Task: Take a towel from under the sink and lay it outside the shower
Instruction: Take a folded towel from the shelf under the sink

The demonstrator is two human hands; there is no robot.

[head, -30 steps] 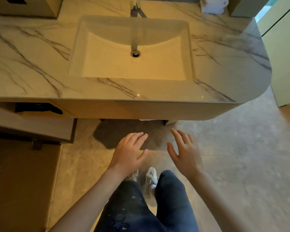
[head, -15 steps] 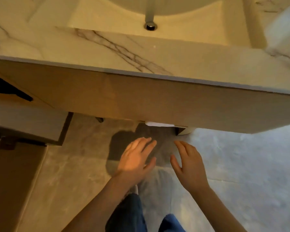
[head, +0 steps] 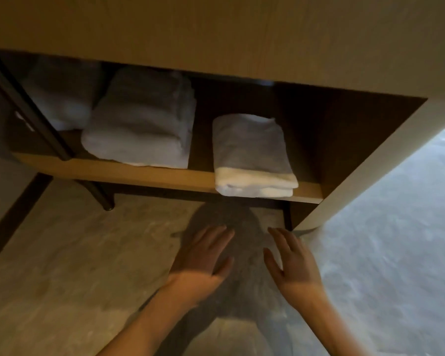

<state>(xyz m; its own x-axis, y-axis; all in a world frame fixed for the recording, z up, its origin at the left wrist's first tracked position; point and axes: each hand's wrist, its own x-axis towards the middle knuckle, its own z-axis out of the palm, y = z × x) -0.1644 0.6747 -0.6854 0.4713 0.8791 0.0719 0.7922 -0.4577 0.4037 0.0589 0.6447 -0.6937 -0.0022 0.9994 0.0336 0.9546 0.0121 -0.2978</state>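
A folded white terry towel (head: 252, 155) is seen lying flat on the light wooden shelf (head: 144, 173) under the vanity, its long axis running front to back and its folded end overhanging the front edge. A thicker folded grey-white towel stack (head: 141, 124) is set well to its left. The left hand (head: 203, 255) and right hand (head: 290, 260) are held below the shelf, fingers spread, nothing grasped, above the stone floor (head: 62, 265).

No readable text in view.
The only mark is a small pale smudge on the dark panel (head: 23, 122) at the left of the shelf; it is too blurred to read as letters or numbers.
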